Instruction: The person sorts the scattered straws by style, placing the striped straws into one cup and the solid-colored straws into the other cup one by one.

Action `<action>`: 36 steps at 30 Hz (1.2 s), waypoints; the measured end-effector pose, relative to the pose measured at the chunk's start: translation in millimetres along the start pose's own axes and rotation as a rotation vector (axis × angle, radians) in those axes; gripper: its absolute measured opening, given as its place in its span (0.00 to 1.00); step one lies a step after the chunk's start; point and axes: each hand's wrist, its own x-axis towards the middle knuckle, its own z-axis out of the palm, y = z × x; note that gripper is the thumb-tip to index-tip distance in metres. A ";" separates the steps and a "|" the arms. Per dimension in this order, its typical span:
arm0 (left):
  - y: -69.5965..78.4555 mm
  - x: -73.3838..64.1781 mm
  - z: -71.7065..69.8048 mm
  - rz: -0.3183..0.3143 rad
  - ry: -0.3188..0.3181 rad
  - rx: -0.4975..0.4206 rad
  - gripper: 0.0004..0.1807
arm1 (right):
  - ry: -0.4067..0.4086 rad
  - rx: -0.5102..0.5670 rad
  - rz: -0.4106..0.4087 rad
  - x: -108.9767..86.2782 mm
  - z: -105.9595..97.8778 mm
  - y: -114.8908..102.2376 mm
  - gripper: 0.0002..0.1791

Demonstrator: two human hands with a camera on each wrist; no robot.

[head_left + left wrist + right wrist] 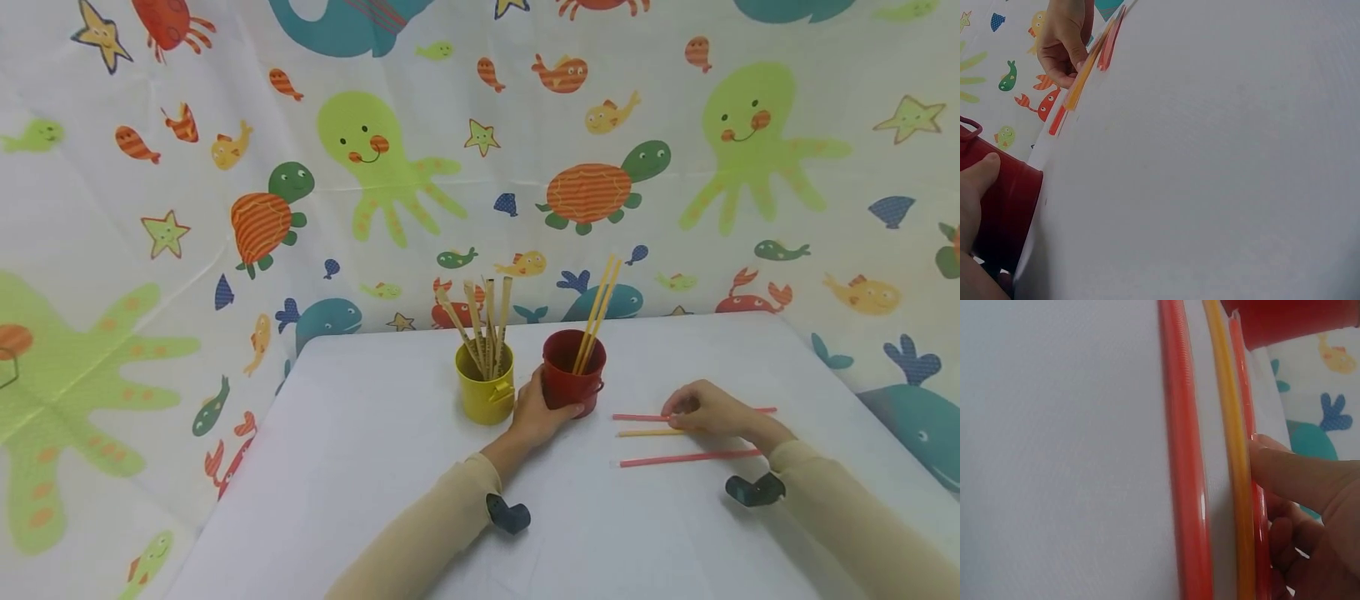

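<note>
My left hand [536,414] grips the small red bucket [562,385] low on its side, thumb across the front. Two yellow straws [597,312] lean upright in this bucket. Farther right, my right hand [708,408] pinches the farthest red straw [637,417] between thumb and fingers. Close under that hand lies a yellow straw [641,432], and nearer to me a second red straw [690,457]. In the right wrist view, the thumb [1294,472] rests against the far red straw [1260,519], beside the yellow straw [1239,469]. A shiny clear wrapper shows on the nearer red straw [1188,475].
A yellow bucket [486,400] stands just left of the red one, holding several thin beige sticks [487,325] with printed marks. The white table [360,467] ends at a cloth backdrop [465,192] with sea animals. Each wrist wears a small dark camera [508,513].
</note>
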 end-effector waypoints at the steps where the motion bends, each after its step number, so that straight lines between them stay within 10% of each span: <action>1: 0.7 0.3 -0.6 -0.003 0.000 0.002 0.48 | 0.000 0.001 0.008 0.9 -0.2 -1.7 0.12; 36: 0.1 -1.3 -3.1 0.020 -0.010 0.000 0.49 | 0.108 0.042 -0.032 1.6 -56.3 -42.3 0.22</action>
